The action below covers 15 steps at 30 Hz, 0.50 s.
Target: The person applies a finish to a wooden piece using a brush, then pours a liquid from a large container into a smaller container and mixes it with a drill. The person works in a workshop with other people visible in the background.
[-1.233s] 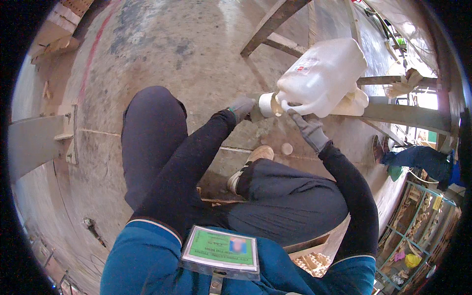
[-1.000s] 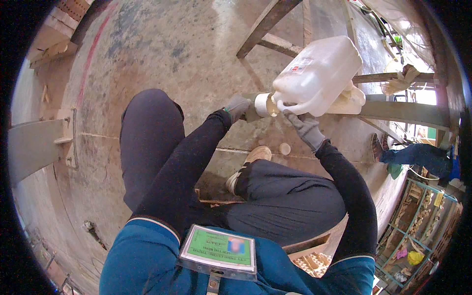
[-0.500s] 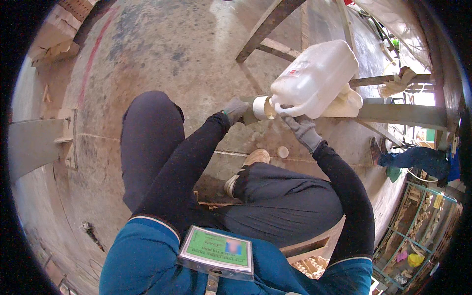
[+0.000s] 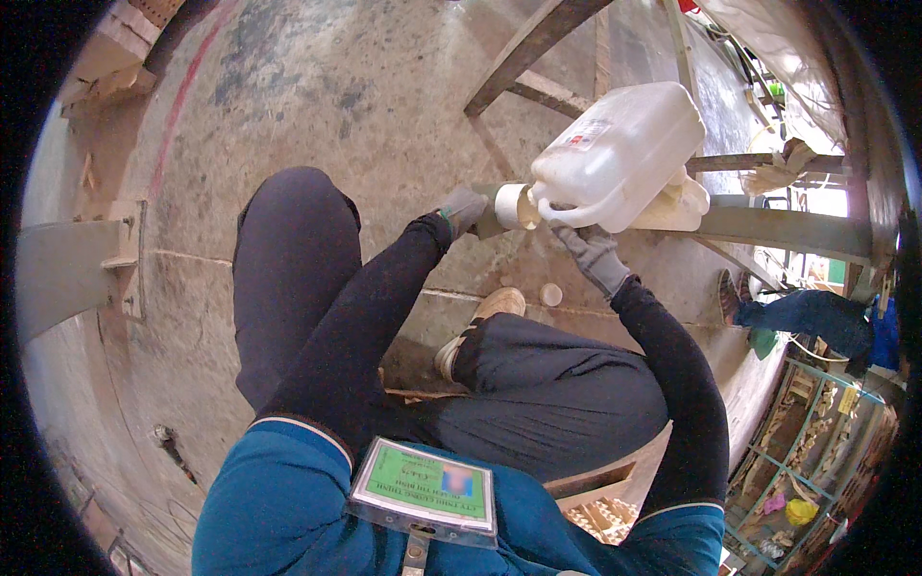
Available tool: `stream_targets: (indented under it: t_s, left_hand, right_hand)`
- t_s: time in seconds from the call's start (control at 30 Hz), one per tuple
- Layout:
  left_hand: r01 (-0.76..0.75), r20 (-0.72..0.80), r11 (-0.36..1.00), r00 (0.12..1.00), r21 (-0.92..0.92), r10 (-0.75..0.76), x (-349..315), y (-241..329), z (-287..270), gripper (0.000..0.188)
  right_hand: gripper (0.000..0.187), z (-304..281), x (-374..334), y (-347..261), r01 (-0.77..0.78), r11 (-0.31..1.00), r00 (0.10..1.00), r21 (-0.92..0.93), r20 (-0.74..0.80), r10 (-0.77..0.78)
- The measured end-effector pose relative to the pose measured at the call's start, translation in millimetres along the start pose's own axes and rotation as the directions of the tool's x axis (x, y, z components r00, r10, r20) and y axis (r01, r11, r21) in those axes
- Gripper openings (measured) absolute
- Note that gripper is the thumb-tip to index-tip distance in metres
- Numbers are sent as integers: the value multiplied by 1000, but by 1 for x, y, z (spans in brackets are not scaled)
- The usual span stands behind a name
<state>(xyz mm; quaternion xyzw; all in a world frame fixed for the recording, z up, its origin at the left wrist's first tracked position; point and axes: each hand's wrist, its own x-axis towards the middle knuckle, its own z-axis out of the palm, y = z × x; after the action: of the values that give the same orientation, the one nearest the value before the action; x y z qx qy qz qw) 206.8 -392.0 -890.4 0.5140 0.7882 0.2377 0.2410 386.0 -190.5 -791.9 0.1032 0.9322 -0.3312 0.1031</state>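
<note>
A translucent white plastic jug (image 4: 624,149) is tipped with its mouth toward the left, against the rim of a white cup (image 4: 512,205). My right hand (image 4: 593,257), in a grey glove, is closed at the jug's handle and neck, under its lower side. Also gloved in grey, my left hand (image 4: 462,209) closes at the cup's left side; its fingertips are partly hidden. Whether liquid runs between jug and cup is too small to tell. Behind the tipped jug, a second, yellowish container (image 4: 684,204) is partly covered.
A small round white lid (image 4: 550,295) lies on the concrete floor near my shoe (image 4: 501,303). Wooden frame legs (image 4: 523,62) stand beyond the jug. A grey beam (image 4: 783,226) extends at right, near another person's leg (image 4: 807,317). A blue-green wire rack (image 4: 797,461) stands lower right.
The jug has shifted very slightly to the right and down in view. Both hands keep their holds, and the cup stays at the jug's mouth.
</note>
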Motion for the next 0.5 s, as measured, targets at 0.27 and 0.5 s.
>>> stream_targets:
  t_s: [0.27,0.5]
  left_hand:
    - [-109,-30,988,993,114,113,2,-13,14,20]
    - [-25,24,999,999,-20,26,3,-7,9,22]
  right_hand:
    - [35,-6,6,-37,45,954,997,297,-70,-25]
    - [34,-8,6,-40,-1,888,999,459,-38,21]
